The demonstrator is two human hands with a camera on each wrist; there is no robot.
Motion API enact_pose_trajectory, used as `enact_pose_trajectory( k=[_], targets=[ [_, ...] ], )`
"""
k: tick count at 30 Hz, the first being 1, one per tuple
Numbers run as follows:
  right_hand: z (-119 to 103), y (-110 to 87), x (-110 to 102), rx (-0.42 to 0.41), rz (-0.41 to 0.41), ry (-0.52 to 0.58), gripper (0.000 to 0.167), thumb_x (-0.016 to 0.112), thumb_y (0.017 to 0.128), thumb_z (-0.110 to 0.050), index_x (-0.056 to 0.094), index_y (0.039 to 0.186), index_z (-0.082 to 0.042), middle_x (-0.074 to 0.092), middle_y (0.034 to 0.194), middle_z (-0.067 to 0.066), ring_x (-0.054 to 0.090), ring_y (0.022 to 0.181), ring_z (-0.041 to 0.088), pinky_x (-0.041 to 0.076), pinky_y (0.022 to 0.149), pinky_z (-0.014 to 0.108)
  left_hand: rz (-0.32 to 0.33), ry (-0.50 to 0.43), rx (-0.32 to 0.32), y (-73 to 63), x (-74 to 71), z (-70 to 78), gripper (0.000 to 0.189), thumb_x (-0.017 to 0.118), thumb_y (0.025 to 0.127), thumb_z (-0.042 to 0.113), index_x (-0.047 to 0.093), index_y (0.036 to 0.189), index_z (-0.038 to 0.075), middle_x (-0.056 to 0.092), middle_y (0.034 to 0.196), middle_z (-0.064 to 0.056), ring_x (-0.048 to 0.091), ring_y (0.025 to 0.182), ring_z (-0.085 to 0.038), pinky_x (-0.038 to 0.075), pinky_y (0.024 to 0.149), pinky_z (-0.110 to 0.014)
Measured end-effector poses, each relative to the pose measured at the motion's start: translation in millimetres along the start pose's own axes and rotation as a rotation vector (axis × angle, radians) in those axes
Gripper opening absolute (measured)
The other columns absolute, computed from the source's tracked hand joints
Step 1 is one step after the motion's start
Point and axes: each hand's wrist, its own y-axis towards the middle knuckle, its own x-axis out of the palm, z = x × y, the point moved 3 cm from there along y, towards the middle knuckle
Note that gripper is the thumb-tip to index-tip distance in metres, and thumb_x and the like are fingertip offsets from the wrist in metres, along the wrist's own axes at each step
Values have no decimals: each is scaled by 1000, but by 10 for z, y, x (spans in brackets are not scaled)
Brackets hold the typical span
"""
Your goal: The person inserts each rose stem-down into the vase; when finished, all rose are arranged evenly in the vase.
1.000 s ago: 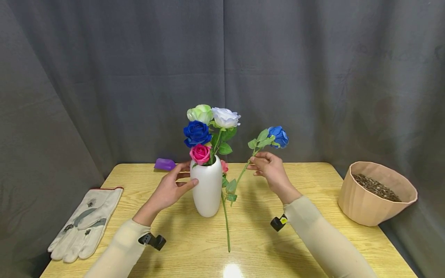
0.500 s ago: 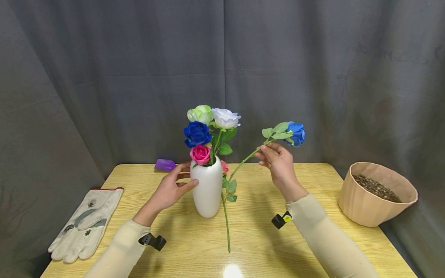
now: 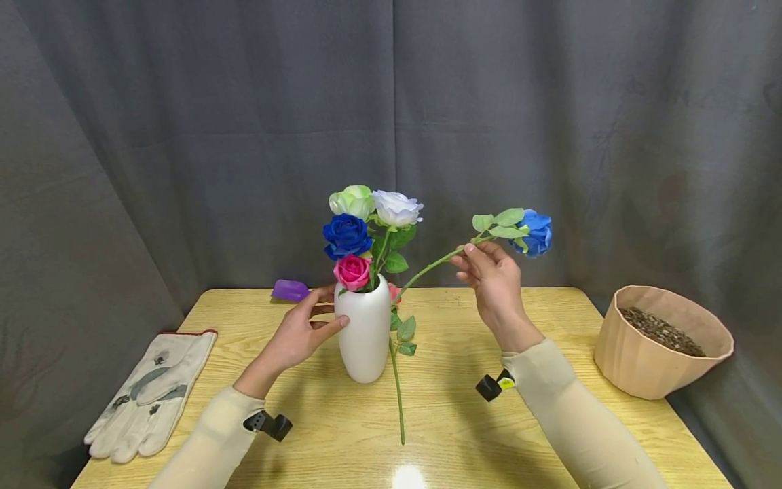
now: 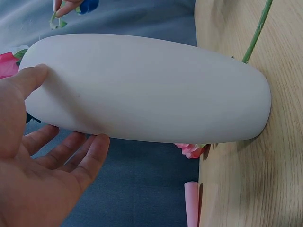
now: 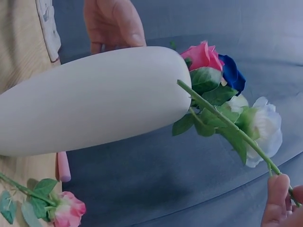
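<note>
My left hand (image 3: 299,333) holds the white vase (image 3: 364,333) around its upper side, thumb in front and fingers behind. Standing upright, the vase bears a green-white rose (image 3: 351,202), a white rose (image 3: 397,207), a dark blue rose (image 3: 347,236) and a pink rose (image 3: 352,272). To its right, my right hand (image 3: 497,288) pinches the stem of a blue rose (image 3: 536,233) just below the leaves. That stem (image 5: 227,123) slants down to the left, its cut end overlapping the vase near its mouth in the right wrist view.
Another pink rose (image 5: 68,210) lies on the table (image 3: 318,435) beside the vase, stem toward me. A purple scoop (image 3: 289,290) lies at the back edge, garden gloves (image 3: 149,401) at the left. A peach planter (image 3: 635,360) holding soil (image 3: 662,331) stands at the right.
My right hand has moved right and upward with the blue rose, and its stem has tipped flatter, the lower end rising beside the vase. My left hand has stayed on the vase.
</note>
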Motion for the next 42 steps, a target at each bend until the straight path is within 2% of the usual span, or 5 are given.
enact_pose_trajectory(
  k=[4,15,23,31,42],
  targets=[
    [-36,-5,50,-45,17,42,13,66,97,-13,54,102,-12,71,91,-1,73,76,7,56,62,17,-4,-2,-5,-20,-9,66,63,69,95,23,40,148,4,52,142,-22,56,126,-42,48,104,-58],
    [-50,-14,159,-157,40,118,12,66,95,-7,55,99,-11,73,89,1,75,75,9,57,59,18,11,-5,12,74,15,-190,67,71,94,31,40,150,14,53,143,-15,58,127,-36,50,103,-55],
    [-26,-17,231,-210,43,59,11,66,96,-7,56,98,-13,74,88,-1,75,77,9,57,60,19,-4,4,-3,-16,-10,59,64,69,95,25,39,149,6,52,142,-21,57,126,-41,50,103,-55],
    [-5,-52,298,-255,30,13,17,67,95,-9,56,106,-4,74,91,-2,75,80,10,57,59,19,2,3,9,61,7,-189,67,70,93,38,41,149,17,54,142,-14,60,124,-35,52,102,-52],
    [142,-101,429,-189,-96,-72,12,64,97,-8,57,106,-15,73,91,-6,74,79,6,53,55,19,0,9,-7,72,18,-223,68,70,94,34,38,151,15,52,144,-15,58,127,-36,52,103,-53]
  ],
)
